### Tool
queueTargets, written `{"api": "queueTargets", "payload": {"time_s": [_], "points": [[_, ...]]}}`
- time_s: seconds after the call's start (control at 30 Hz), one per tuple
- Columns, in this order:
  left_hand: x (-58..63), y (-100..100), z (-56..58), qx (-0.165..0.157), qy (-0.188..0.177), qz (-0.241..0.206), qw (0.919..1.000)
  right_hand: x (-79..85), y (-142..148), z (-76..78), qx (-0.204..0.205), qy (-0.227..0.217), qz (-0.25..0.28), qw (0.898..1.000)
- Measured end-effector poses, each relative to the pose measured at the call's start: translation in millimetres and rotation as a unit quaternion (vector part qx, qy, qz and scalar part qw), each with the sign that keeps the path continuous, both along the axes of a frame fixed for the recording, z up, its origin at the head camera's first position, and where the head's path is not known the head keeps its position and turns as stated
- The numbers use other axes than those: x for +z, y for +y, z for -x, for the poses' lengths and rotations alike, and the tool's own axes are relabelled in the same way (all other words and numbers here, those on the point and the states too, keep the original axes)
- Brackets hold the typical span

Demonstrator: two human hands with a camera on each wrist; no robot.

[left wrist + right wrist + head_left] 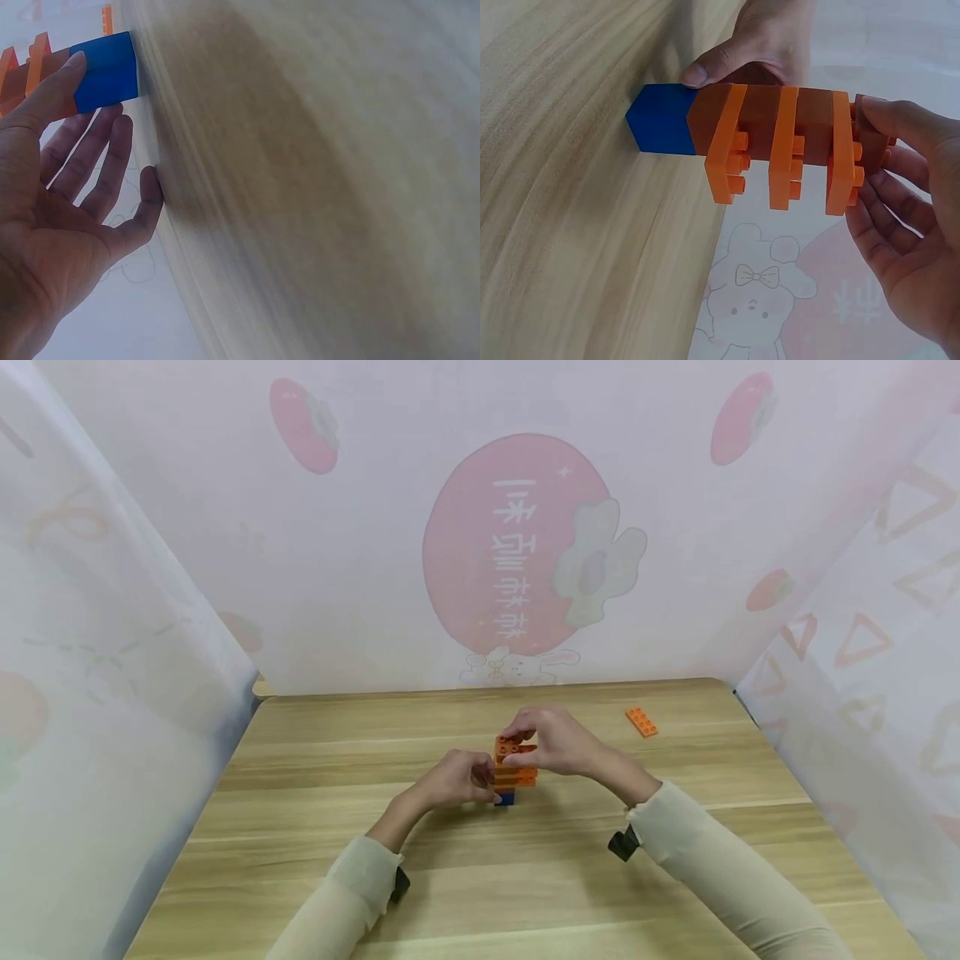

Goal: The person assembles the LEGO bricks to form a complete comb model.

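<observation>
A tower of toy building bricks (504,783) stands upright on the wooden table. Its base is a blue brick (664,120); above that, brown bricks (759,112) alternate with three thin orange plates (784,150) that jut out to one side, studs up. Low on the tower, my left hand (457,777) holds it, thumb at the seam between blue and brown, fingers around the far side. At the top, my right hand (558,742) pinches the uppermost brown brick (867,155) between thumb and fingers, partly covering it.
A loose orange plate (641,722) with studs up lies toward the back right of the table (315,777). Pale printed curtains (360,610) rise behind the table and on both sides.
</observation>
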State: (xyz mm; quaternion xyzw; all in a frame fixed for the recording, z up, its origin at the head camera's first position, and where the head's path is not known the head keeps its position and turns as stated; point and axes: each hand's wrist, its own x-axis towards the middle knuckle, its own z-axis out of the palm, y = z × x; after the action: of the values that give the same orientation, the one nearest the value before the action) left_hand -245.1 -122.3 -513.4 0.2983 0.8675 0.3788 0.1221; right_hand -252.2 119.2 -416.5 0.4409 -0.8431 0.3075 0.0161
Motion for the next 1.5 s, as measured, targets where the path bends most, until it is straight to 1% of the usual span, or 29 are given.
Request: {"api": "queueTargets", "payload": {"time_s": [0.13, 0.27, 0.47, 0.77, 1.17, 1.5], "points": [[-2.4, 0.4, 1.0, 0.002, -0.003, 0.002, 1.0000, 2.3, -1.1, -1.8, -0.001, -0.007, -0.007, 1.000], [-4.3, 0.6, 1.8, 0.000, -0.001, 0.002, 1.0000, 5.8, -1.9, -2.8, 0.000, 0.002, -0.019, 1.000], [-2.2, 0.4, 0.9, 0.001, -0.001, 0.005, 1.0000, 9.3, -5.3, -2.8, -0.003, 0.010, -0.032, 0.999], [-0.5, 0.0, 0.7, 0.005, 0.001, 0.006, 1.0000, 6.9, -6.5, -1.6, -0.012, 0.007, -0.029, 0.999], [-0.7, 0.2, -0.2, 0.003, -0.008, 0.001, 1.0000, 5.4, -6.4, -4.0, -0.015, -0.003, -0.027, 1.000], [-2.0, 0.5, 2.2, 0.005, -0.013, 0.006, 0.9999, 7.2, -6.2, -3.5, -0.023, -0.019, -0.032, 0.999]]}}
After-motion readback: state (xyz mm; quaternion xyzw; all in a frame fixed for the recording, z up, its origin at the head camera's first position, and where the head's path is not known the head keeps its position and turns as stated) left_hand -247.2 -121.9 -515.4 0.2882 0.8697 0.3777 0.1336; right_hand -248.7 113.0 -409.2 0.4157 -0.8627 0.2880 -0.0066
